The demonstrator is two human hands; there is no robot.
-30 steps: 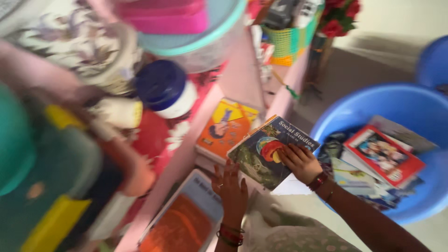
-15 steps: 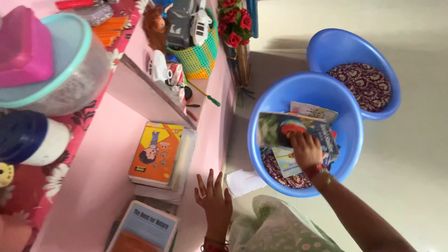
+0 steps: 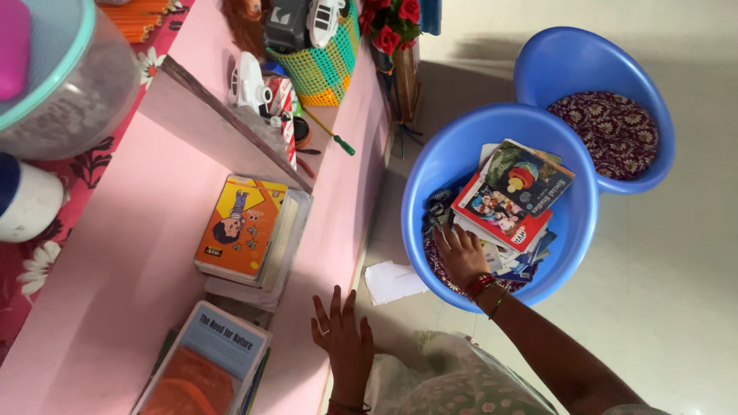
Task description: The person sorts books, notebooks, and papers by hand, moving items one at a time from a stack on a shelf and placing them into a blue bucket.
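Observation:
My right hand [image 3: 460, 252] rests inside the near blue tub [image 3: 430, 165], fingers spread on the pile of books, gripping nothing. A dark-covered book with a globe picture [image 3: 530, 175] lies on top of a red-covered book [image 3: 498, 213] in that tub, apart from the hand. My left hand [image 3: 341, 338] is open with fingers apart, flat against the edge of the pink shelf [image 3: 154, 246]. Near it on the shelf lies an orange and blue book [image 3: 207, 365], and a yellow book [image 3: 240, 227] tops a small stack farther back.
A second blue tub [image 3: 596, 65] holding patterned maroon cloth stands behind the first. A green basket of toys [image 3: 319, 65], a screwdriver [image 3: 332, 134], red flowers [image 3: 392, 19] and a round container [image 3: 54, 84] sit on the shelves. A white paper [image 3: 390, 281] lies on the floor.
My right hand let go of the globe book in the tub and slid down to the left side of the pile. The view drifted slightly; my left hand stayed by the shelf edge.

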